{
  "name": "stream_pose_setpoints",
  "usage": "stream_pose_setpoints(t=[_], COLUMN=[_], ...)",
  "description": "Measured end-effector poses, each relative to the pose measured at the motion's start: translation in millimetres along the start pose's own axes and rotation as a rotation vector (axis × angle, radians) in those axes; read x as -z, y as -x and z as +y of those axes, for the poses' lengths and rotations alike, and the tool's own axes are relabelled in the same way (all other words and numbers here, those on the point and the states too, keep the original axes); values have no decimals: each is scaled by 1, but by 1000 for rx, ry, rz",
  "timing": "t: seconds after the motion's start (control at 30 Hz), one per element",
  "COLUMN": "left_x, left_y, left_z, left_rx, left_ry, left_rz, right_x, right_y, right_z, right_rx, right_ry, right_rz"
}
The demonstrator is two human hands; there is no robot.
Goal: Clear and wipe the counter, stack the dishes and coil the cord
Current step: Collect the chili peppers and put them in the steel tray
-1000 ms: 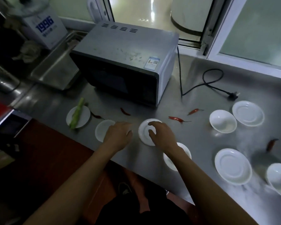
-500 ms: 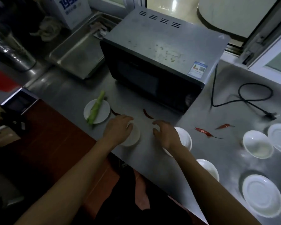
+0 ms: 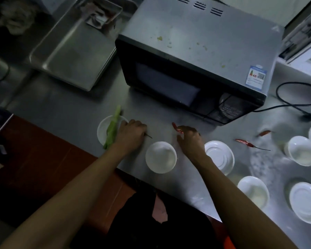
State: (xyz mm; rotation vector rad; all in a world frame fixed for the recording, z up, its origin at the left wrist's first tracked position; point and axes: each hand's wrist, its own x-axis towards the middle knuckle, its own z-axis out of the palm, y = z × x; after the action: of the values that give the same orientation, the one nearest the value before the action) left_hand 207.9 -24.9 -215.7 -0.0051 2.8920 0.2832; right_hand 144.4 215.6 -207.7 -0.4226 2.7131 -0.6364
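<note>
Two hands down on the table, chasing chillies

Right hand [image 3: 189, 141] pinches a red chilli [image 3: 176, 128] lying just ahead, long axis pointing away-left; left hand [image 3: 131, 134] curls over another chilli, stem [image 3: 149, 136] poking right.

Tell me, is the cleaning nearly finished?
No, it has barely started. Nothing looks done. The right hand pinches a red chili; the left hand covers another, only its stem showing. More chilies, the scattered white dishes, the uncoiled cord and wiping remain.
</note>
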Motion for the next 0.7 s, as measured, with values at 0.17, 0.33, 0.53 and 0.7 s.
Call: stream_pose_setpoints(t=[0.17,0.33,0.53,0.7], left_x=[-13,-24,-27,-24], left_y=[-13,-13,-20,-20], left_z=[-6,-5,3,18], left_rx=[-23,7,-10,12], left_ry=[-114,-141,-171,-134], left_rz=[-53,-16,12,35], right_x=[-18,-31,-41,-36], right_y=[-13,-26,-35,-35], right_z=[3,12,17,20], right_rx=[-59,-61,3,65], right_ry=[2,-5,146,239], right_rz=[-15,-8,7,-15])
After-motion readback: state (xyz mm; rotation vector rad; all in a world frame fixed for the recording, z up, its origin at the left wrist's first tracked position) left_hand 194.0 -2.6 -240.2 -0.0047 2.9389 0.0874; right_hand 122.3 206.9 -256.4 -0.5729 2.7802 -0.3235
